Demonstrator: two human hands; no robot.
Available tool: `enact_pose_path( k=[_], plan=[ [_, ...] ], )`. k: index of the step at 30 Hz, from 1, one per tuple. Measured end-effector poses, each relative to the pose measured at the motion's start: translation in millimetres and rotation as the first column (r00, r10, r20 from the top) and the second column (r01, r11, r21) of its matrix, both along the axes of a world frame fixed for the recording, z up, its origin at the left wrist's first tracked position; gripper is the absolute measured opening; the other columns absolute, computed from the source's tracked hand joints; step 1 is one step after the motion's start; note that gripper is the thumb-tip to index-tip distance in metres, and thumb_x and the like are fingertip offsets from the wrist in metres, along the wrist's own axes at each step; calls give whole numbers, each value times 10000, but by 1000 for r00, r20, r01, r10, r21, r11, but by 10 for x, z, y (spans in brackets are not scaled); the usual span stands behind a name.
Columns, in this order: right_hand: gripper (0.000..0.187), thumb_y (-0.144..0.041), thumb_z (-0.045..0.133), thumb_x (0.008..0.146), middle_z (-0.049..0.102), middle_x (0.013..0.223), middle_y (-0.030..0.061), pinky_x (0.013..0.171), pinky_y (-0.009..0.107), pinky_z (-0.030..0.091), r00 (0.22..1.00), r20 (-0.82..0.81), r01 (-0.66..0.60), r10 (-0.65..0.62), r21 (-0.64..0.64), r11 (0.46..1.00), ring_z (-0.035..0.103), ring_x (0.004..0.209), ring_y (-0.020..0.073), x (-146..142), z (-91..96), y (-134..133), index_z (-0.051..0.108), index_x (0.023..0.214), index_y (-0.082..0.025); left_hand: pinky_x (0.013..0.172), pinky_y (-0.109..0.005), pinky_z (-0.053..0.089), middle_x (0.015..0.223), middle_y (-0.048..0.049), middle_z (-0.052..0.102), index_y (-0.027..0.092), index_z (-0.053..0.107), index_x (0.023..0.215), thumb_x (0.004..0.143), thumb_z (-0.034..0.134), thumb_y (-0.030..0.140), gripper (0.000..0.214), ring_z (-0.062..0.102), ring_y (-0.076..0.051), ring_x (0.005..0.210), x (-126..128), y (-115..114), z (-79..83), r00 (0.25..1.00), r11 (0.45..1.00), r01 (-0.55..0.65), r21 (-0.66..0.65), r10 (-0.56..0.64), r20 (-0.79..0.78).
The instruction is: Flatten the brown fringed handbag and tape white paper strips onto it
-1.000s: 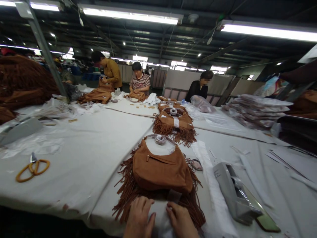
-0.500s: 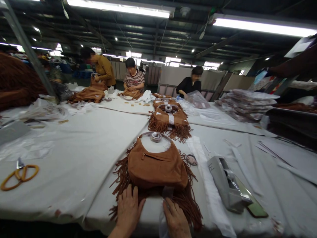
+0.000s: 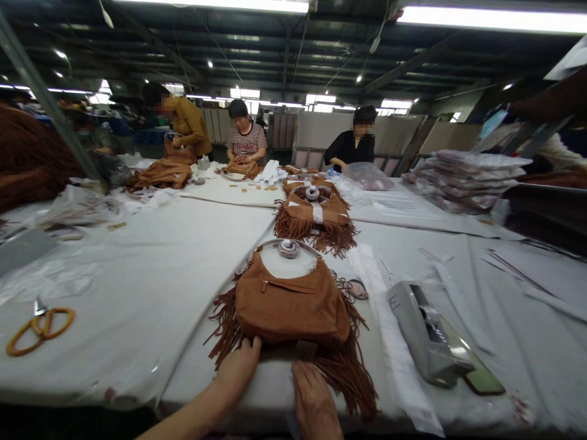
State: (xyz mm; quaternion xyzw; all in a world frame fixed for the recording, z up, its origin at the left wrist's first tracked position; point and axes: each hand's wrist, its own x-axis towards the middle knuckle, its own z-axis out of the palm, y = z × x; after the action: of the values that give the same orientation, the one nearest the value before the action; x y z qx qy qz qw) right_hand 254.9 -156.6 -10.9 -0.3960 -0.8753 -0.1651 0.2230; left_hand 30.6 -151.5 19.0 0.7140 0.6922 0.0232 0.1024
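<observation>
Ltrs (image 3: 246,146) on striped shirt (image 3: 252,135); mark (image 3: 394,301) on tape dispenser (image 3: 419,342); both illeg.

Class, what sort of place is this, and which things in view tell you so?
Probably a bag factory's finishing or packing area: several fringed brown bags lie along a long covered table, a tape dispenser sits nearby, and plastic-wrapped packages are stacked at right.

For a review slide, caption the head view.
Left hand and right hand by the lower edge of a fringed bag, scissors left, dispenser right.
</observation>
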Motion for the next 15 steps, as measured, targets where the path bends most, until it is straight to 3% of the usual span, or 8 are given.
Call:
enact_pose_path(
  k=[3,7,12,15],
  plan=[
    [413,-30,352,829,663,1115,130,806,344,594,998,-21,56,-54,116,992,628,988,238,-72,-8,4,589,1161,-93,748,-277,473,959,-94,637,171,449,1126,777,373,-4,398,637,-211,904,-113,30,39,954,997,64,-32,-52,294],
    [490,4,325,774,623,1211,125,805,351,588,998,58,-31,20,190,981,595,1082,249,-91,-3,-10,583,1180,-89,730,-233,412,832,-16,629,194,496,893,778,385,71,201,591,-158,816,-200,76,84,765,995,27,92,-80,639],
    [556,16,325,733,613,1242,80,868,336,559,963,131,-258,237,182,949,549,1158,225,-80,63,3,567,1215,-117,680,-223,376,711,20,558,193,488,771,743,361,107,157,534,-134,716,-189,149,220,662,993,-47,113,-54,748],
    [501,-20,362,777,608,1255,47,883,314,548,932,125,-357,341,145,923,541,1164,208,-127,-19,19,568,1214,-151,676,-224,371,703,22,547,196,489,773,734,352,121,161,529,-135,720,-182,174,336,640,992,-73,103,-32,768]
  ],
)
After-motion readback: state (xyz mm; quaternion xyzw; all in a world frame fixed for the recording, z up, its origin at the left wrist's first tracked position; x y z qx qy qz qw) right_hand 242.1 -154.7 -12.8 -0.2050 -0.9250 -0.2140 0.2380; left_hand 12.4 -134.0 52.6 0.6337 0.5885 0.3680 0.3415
